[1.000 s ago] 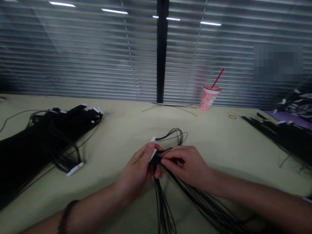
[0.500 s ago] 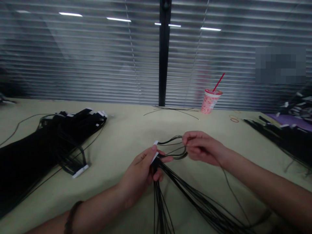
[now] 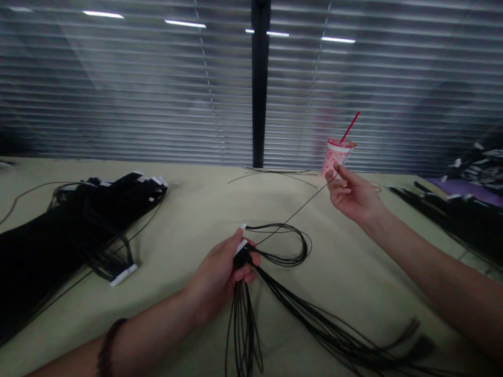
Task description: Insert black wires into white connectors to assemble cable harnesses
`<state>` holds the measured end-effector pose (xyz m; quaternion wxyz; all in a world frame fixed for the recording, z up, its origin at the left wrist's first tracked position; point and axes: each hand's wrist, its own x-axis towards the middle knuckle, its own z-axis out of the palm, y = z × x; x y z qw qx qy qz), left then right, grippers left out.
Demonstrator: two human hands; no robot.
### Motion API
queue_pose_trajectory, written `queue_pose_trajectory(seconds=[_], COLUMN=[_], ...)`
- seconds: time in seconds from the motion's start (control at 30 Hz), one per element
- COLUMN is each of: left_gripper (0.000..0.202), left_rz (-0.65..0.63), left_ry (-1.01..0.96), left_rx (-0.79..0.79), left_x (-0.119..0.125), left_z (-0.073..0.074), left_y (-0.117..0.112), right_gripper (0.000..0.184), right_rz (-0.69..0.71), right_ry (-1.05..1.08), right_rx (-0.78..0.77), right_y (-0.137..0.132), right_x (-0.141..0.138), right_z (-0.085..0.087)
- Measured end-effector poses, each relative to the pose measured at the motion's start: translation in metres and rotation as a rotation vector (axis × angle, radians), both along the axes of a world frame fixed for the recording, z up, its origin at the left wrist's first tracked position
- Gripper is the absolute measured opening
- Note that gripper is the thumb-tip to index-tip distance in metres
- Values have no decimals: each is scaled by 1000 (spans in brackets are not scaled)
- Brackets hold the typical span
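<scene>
L hand (image 3: 220,272) pinches white connectors (image 3: 241,246) of a black wire harness (image 3: 288,299) over the table (image 3: 188,220), lower ctr; R hand (image 3: 353,196) pinches a single wire (image 3: 306,203), near-straight betw. the hands, w/ pink cup (image 3: 332,154) just behind. Wires look light, bendy, prob. slick; thin strand might kink. Best hold, I'd judge: stiff connector bodies, not loose ends.

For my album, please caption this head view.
Left hand grips a black wire bundle; right hand holds one strand stretched out, pink cup behind.
</scene>
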<state>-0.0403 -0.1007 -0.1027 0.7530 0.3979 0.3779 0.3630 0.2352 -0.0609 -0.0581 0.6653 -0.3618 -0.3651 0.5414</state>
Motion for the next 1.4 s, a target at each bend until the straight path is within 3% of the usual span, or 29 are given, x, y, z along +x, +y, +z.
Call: queue_pose_trajectory(seconds=[0.13, 0.23, 0.33, 0.43, 0.57, 1.4], left_gripper=[32, 35, 37, 38, 36, 35], left_rz=[44, 49, 29, 19, 7, -26], left_ry=[34, 41, 84, 144, 205, 198], left_rx=[-5, -10, -19, -39, -63, -40], left_x=[1, 1, 1, 2, 2, 2], left_z=[0, 0, 2, 6, 10, 12], left_y=[-1, -2, -3, -3, -2, -4], right_gripper=[5, 10, 13, 14, 15, 13], right_rz=[-50, -36, 163, 190, 154, 128], right_ry=[-14, -323, -678, -894, -1026, -1095], right_rx=[-79, -67, -29, 135, 253, 247], right_y=[-5, -21, -44, -62, -67, -65], right_x=[-18, -52, -91, -112, -114, -112], right_z=[2, -9, -30, -48, -59, -59])
